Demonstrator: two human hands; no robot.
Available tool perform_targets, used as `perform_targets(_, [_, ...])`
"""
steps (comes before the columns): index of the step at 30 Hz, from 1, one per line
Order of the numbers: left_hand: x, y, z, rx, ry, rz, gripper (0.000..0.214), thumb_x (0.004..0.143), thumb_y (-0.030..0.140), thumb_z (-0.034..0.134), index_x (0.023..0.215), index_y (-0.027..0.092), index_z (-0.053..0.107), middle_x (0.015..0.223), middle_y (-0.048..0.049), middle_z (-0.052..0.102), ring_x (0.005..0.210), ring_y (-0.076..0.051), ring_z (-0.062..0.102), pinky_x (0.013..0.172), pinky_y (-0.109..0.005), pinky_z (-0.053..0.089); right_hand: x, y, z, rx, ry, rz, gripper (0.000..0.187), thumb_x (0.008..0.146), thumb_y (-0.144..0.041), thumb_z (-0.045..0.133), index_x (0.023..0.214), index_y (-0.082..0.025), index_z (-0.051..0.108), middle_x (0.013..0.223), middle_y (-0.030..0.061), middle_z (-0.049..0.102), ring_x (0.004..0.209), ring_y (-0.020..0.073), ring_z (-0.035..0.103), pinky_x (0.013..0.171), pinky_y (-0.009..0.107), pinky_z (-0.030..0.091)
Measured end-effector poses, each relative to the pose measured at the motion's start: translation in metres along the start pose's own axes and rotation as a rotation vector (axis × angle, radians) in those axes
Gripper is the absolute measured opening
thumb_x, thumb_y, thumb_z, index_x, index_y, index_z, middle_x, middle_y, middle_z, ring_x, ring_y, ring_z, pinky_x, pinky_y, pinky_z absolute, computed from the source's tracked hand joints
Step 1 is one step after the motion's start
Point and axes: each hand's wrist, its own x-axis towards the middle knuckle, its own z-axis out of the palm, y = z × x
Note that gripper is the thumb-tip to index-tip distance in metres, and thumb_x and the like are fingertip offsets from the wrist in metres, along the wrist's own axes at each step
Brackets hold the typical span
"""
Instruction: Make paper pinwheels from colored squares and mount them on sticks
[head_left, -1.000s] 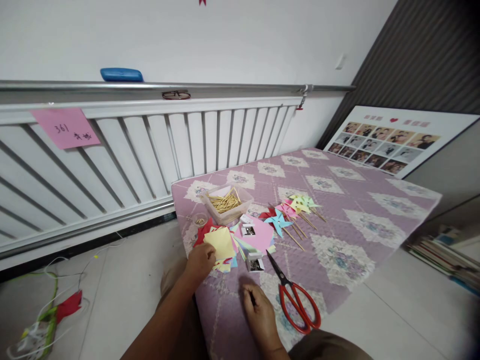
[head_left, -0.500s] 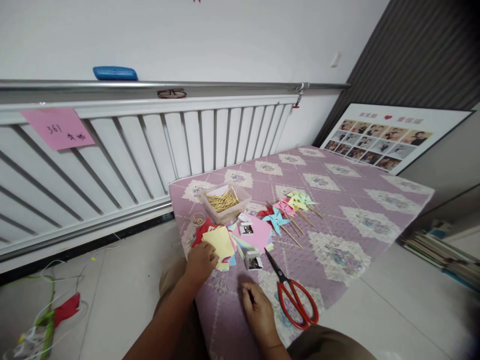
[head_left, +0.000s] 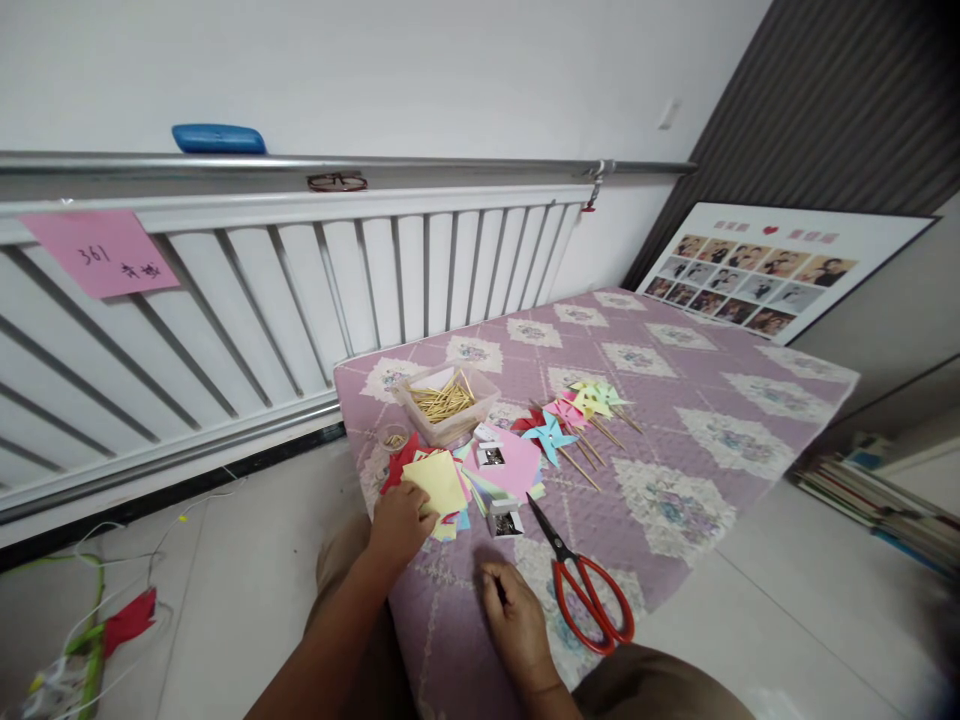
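Observation:
My left hand (head_left: 401,520) is closed at the near left edge of a square yellow paper sheet (head_left: 439,480), on top of a loose pile of coloured paper; its fingertips are partly hidden. Close to my lap, my right hand (head_left: 516,622) rests on the cloth, curled in a loose fist with nothing visible in it. Red-handled scissors (head_left: 592,600) lie just right of that hand, tips pointing away from me. Two small white boxes of metal pins (head_left: 505,522) stand by a pink paper sheet (head_left: 521,462). Beyond them lie several paper pinwheels on sticks, the nearest a blue pinwheel (head_left: 550,437).
A clear plastic box (head_left: 486,402) of wooden sticks stands behind the paper, beside a small round cup (head_left: 394,438). The patterned tablecloth (head_left: 679,500) covers the table. A white radiator (head_left: 337,290) runs along the wall. Cables and a red cloth piece (head_left: 129,622) lie on the floor.
The whole view has shifted slightly. Both hands, the paper and the scissors keep nearly the same places relative to each other.

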Motion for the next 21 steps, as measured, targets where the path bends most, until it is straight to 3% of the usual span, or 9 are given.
perform_targets(9, [0.0014, 0.0007, -0.0067, -0.066, -0.006, 0.000, 0.012, 0.080, 0.023, 0.056, 0.074, 0.019, 0.066, 0.090, -0.0060, 0.066, 0.087, -0.018, 0.060, 0.080, -0.030, 0.040, -0.0033, 0.0051, 0.0033, -0.008, -0.008, -0.002, 0.022, 0.090, -0.022, 0.046, 0.087, -0.021, 0.067, 0.082, 0.0056, 0.073, 0.077, 0.0205, 0.070, 0.071, 0.029, 0.056])
perform_targets(17, [0.0018, -0.0003, -0.0020, -0.056, -0.010, -0.011, 0.015, 0.075, 0.024, 0.061, 0.087, 0.019, 0.069, 0.099, -0.0085, 0.067, 0.092, -0.022, 0.059, 0.083, -0.033, 0.040, -0.0027, 0.0053, 0.0034, -0.018, -0.020, 0.006, 0.023, 0.090, -0.023, 0.045, 0.088, -0.020, 0.068, 0.083, 0.0062, 0.073, 0.079, 0.0209, 0.070, 0.072, 0.029, 0.055])
perform_targets(21, [0.0021, 0.0006, -0.0029, -0.058, -0.013, -0.010, 0.010, 0.077, 0.024, 0.059, 0.079, 0.019, 0.067, 0.095, -0.0080, 0.066, 0.091, -0.021, 0.058, 0.081, -0.033, 0.039, -0.0024, 0.0041, 0.0027, -0.010, -0.010, 0.006, 0.022, 0.089, -0.023, 0.046, 0.087, -0.020, 0.068, 0.082, 0.0057, 0.073, 0.078, 0.0206, 0.070, 0.072, 0.028, 0.055])
